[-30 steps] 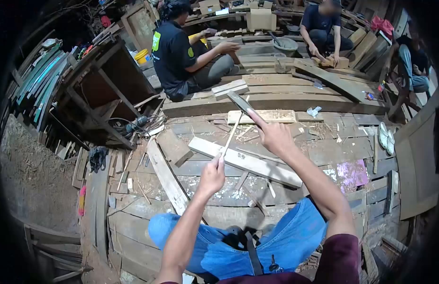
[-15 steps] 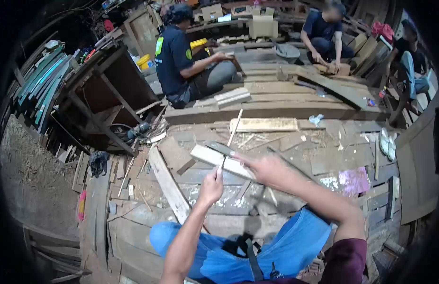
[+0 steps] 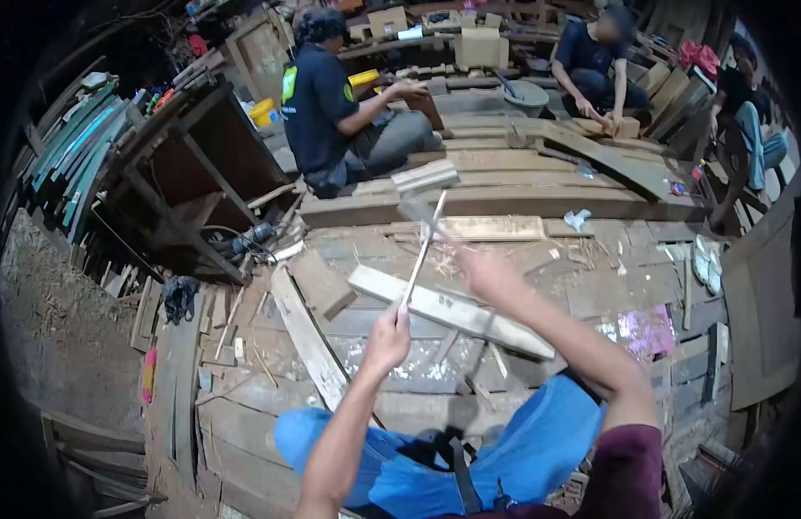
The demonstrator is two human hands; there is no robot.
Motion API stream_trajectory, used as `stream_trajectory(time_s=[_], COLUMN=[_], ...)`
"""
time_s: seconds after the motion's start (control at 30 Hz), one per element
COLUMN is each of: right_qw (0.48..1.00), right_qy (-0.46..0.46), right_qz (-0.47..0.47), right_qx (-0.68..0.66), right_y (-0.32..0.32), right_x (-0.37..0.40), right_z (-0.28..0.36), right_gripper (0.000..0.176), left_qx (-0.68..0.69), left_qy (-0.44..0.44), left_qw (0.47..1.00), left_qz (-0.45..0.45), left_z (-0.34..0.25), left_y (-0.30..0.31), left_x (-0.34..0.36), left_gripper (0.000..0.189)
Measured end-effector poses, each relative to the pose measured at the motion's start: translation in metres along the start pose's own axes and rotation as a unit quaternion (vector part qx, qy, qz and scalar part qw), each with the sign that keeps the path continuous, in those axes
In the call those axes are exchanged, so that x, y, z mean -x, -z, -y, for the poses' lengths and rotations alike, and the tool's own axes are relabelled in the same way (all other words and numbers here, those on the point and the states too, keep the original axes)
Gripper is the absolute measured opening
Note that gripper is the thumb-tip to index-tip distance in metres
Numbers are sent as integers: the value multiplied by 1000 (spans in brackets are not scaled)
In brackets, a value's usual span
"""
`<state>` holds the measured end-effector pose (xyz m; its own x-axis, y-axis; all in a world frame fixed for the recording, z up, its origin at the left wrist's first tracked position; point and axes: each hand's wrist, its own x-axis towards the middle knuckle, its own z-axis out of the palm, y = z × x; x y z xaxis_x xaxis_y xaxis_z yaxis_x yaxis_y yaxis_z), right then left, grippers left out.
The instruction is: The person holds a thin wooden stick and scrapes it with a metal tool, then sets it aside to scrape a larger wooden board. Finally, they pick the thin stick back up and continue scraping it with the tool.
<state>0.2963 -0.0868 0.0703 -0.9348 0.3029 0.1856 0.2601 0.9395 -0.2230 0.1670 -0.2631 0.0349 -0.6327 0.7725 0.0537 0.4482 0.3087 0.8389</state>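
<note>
Low in the middle, my left hand [image 3: 387, 339] is closed round the lower end of a thin wooden stick [image 3: 416, 275], which points up and away from me. My right hand [image 3: 485, 266] grips a knife [image 3: 415, 209], its broad blade blurred by motion. That blade lies across the upper part of the stick in this view. Beneath both hands, a pale wooden beam [image 3: 469, 320] rests at a slant on the plank floor.
A pale plank [image 3: 309, 333] lies left of the beam, beside a short board [image 3: 335, 294]. Another light board [image 3: 495, 227] is farther off, with shavings around it. Several people sit beyond, one in a dark shirt [image 3: 318, 112]. A wooden frame [image 3: 184, 173] stands at left.
My right hand and the knife have moved up and away, from low on the stick toward its far end. My left hand stays nearly in place with the stick.
</note>
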Motion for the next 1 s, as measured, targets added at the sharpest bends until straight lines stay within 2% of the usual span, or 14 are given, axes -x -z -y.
stream_trajectory(time_s=[0.03,0.13,0.23,0.33,0.37,0.43,0.5,0.53,0.63,0.73,0.77,0.83,0.97,1.0], right_qw=[1000,998,999,999,999,996,998,999,999,994,996,996,999,996], right_qy=[29,-53,5,-45,-20,37,32,24,6,14,-13,-60,-16,-68], right_qz=[-8,-19,51,5,-18,-70,-17,14,-22,86,64,-3,-46,-47], right_qx=[-2,1,4,-2,17,52,49,46,47,68,65,63,-23,-23], right_y=[0,-9,3,-3,-12,-20,-8,-4,-7,-5,-3,6,-12,-15], right_x=[-2,-25,-6,-21,-17,-18,-24,-18,-19,-15,-11,-20,-15,-18], right_z=[7,-18,18,-10,-13,-4,-3,2,0,-1,2,4,-3,-6], right_gripper=[66,61,65,63,67,75,77,79,76,62,61,59,76,76], left_qx=[-14,-23,6,-31,-28,-15,-25,-30,-36,-15,-38,-47,-5,8], left_qy=[6,56,33,42,53,28,8,57,12,8,9,15,33,22], left_qw=[1000,998,999,998,997,999,999,998,999,999,999,999,999,1000], left_qz=[-6,12,-8,19,40,-11,-41,-2,-29,-28,-2,-18,-5,-9], left_z=[1,16,7,11,-3,1,10,4,8,6,2,-3,5,3], left_y=[5,-1,6,9,15,15,15,18,9,12,15,13,7,6], left_x=[-10,9,1,6,3,-1,4,5,8,12,12,14,18,17], left_gripper=[36,35,36,36,36,38,38,37,36,34,34,35,34,33])
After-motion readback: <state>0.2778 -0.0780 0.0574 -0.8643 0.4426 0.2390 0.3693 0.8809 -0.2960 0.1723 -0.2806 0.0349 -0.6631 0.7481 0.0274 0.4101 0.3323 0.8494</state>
